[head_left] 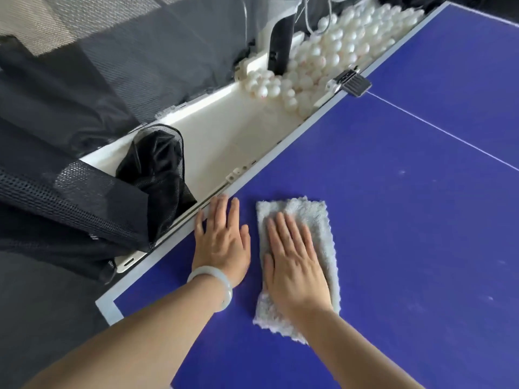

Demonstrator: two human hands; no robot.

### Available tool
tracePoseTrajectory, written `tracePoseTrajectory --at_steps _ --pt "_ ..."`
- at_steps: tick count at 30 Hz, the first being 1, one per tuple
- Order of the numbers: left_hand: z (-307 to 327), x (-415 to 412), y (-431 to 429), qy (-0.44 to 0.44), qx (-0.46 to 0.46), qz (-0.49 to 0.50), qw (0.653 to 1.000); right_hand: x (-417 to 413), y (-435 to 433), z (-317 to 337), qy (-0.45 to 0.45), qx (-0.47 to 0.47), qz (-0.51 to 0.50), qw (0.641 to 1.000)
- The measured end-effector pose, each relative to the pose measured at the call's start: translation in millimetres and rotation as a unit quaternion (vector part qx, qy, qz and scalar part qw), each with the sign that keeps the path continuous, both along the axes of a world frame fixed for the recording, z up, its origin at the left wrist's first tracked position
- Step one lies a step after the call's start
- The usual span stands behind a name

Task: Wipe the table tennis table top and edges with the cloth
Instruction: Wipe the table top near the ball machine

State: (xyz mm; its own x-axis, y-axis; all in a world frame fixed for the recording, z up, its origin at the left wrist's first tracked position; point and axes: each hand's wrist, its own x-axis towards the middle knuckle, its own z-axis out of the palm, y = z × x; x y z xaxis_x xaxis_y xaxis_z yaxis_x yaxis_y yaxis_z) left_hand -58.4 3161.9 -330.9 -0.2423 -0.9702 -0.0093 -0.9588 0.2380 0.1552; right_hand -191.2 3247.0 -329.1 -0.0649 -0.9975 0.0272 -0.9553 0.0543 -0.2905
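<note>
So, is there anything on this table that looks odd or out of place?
Nothing looks damaged or spilled. The table shows a few pale smudges on the blue right of the cloth, likely dust not yet wiped. The right hand presses the cloth flat; the left hand rests bare beside it.

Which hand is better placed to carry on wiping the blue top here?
The right hand: it lies flat on the grey cloth on the table top. The left hand is bare, pressed flat beside the white edge line.
</note>
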Motion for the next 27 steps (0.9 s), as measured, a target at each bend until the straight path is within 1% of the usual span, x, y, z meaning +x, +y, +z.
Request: tracePoseTrajectory --at_steps 1,2,3,4,6,7,9,10,11,12,14,16,17,18,19,21,23,25,27 --pt "0 0 0 0.004 -0.002 0.0 1.0 -10 21 1 0.014 0.004 0.048 0.999" --pt "0 -1 0 0.006 -0.004 -0.001 1.0 -32 32 3 0.026 0.01 0.074 0.997" --pt "0 -1 0 0.005 -0.005 -0.001 1.0 -57 35 4 0.043 0.008 0.066 0.997" --pt "0 -1 0 0.004 -0.006 0.001 1.0 -82 33 5 0.05 0.013 0.031 0.998" --pt "0 -2 0 -0.002 -0.009 0.001 1.0 -118 18 11 0.043 0.042 -0.094 0.994" --pt "0 -2 0 -0.004 -0.012 0.001 1.0 -121 9 11 0.039 0.049 -0.155 0.986" --pt "-1 -1 0 0.0 -0.015 0.0 1.0 -96 0 11 0.015 0.045 -0.238 0.97" --pt "-1 -1 1 0.005 -0.018 -0.002 1.0 -76 5 8 0.003 0.039 -0.246 0.969" --pt "0 -1 1 0.008 -0.021 -0.004 1.0 -53 16 5 -0.004 0.025 -0.223 0.975" --pt "0 -1 2 0.011 -0.025 -0.006 1.0 -32 34 2 -0.003 0.014 -0.171 0.985" --pt "-1 -1 1 0.016 -0.031 -0.008 0.999 -10 79 2 0.0 0.008 -0.032 0.999" --pt "-1 -1 1 0.023 -0.036 -0.011 0.999 -33 115 5 0.015 0.014 0.062 0.998" --pt "-1 -1 2 0.027 -0.04 -0.013 0.999 -55 125 6 0.03 0.016 0.072 0.997" --pt "0 -1 2 0.028 -0.041 -0.016 0.999 -79 130 8 0.044 0.017 0.057 0.997" --pt "1 -1 3 0.026 -0.038 -0.018 0.999 -101 130 10 0.049 0.023 0.019 0.998" --pt "6 -2 5 0.016 -0.027 -0.021 0.999 -132 120 14 0.039 0.041 -0.092 0.994" --pt "11 -4 6 0.003 -0.02 -0.035 0.999 -140 109 12 0.027 0.043 -0.172 0.984" --pt "18 -15 9 -0.004 -0.037 -0.095 0.995 -138 105 9 0.021 0.037 -0.19 0.981" --pt "23 -40 17 0.021 -0.073 -0.191 0.979 -137 108 8 0.022 0.037 -0.182 0.982"
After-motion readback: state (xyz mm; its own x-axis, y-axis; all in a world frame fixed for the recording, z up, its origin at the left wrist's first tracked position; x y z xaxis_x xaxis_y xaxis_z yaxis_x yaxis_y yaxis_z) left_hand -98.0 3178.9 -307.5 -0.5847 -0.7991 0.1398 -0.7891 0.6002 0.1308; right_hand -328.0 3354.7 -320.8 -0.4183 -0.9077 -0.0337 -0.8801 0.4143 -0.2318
